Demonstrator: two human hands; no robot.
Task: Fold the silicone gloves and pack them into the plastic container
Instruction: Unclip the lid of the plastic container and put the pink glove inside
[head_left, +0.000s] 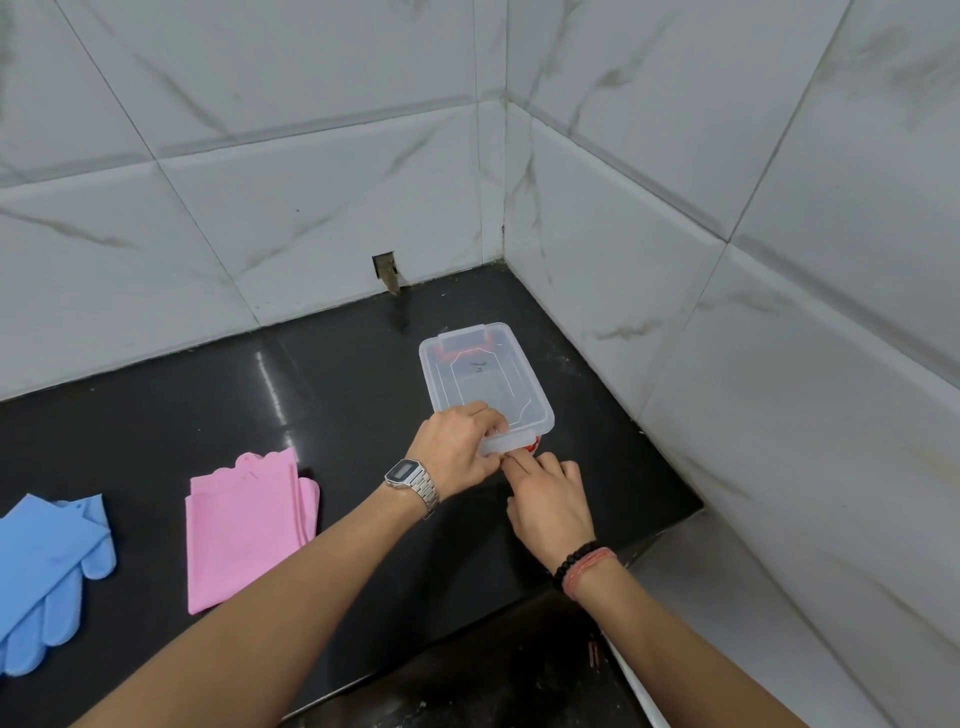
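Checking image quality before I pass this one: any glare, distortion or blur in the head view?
Head view: a streak of glare on the black countertop left of the plastic container; wide-angle bending of the wall tile lines; hands and gloves look sharp.

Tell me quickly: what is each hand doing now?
Left hand: grips the near clip of the container.
Right hand: fingertips touch the same clip; grip cannot be told.

Near latch of the plastic container (480, 371), at 6 o'clock on its rim, largely covered by the left hand (457, 449) and right hand (550, 501); only a red sliver shows. Blue gloves (49, 561) cut off by the frame edge at 9 o'clock. Marking on the lid too small to read.
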